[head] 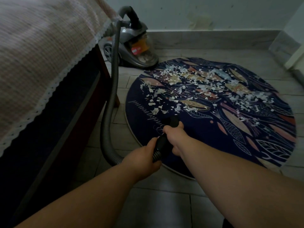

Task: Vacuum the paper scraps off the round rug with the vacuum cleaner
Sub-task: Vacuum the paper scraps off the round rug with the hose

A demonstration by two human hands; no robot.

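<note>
Hands both on the vacuum's black tube (162, 142). My right hand (174, 135) is the forward one, fingers wrapped round the tube over the near-left part of the round rug (205, 145). My left hand (144, 155) grips it further back, where the ribbed hose joins, about over the rug's near-left rim. Both fists closed tight on it.

Tube mouth (171, 121) points down at the rug, just short of the nearest scraps; I cannot tell whether it touches the pile.

Paper scraps (189, 86), white and pale, lie in a broad band across the rug's far half, thickest toward the far-left, thinning toward the right edge. Near part of the rug shows only its dark fish-and-leaf print.

Grey hose (113, 79) loops off the rug's left side, down near the tiled floor (156, 208), then climbs to the vacuum cleaner (134, 46), which sits just beyond the rug's far-left rim.

Left of the rug: furniture draped with a lace-edged cloth (41, 55). Beyond the rug: a pale wall (213, 12).
</note>
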